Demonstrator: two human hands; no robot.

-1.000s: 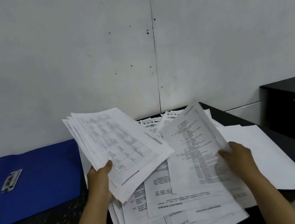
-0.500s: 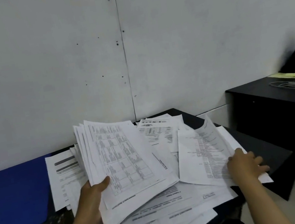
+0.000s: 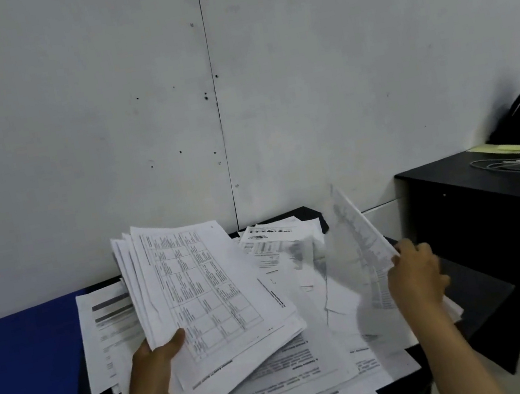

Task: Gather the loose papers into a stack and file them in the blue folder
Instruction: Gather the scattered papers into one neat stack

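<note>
My left hand [image 3: 154, 371] grips a thick, fanned stack of printed papers [image 3: 214, 302] by its lower left corner, held tilted above the table. In my right hand [image 3: 413, 277] is a single printed sheet [image 3: 360, 241], pinched at its right edge and lifted nearly upright, blurred by motion. Several loose papers [image 3: 304, 376] lie scattered under and between both hands on the dark table [image 3: 478, 297]. The open blue folder [image 3: 22, 374] lies flat at the left, partly overlapped by one sheet [image 3: 111, 327].
A white wall rises directly behind the table. To the right, past a gap of floor, stands a second black desk [image 3: 480, 192] with cables, a yellow pad and a dark bag on it. The table's right corner sits just beyond my right hand.
My right hand took hold of a sheet that lay flat at the right and raised it upright. The left hand keeps its stack. The view has swung to the right.
</note>
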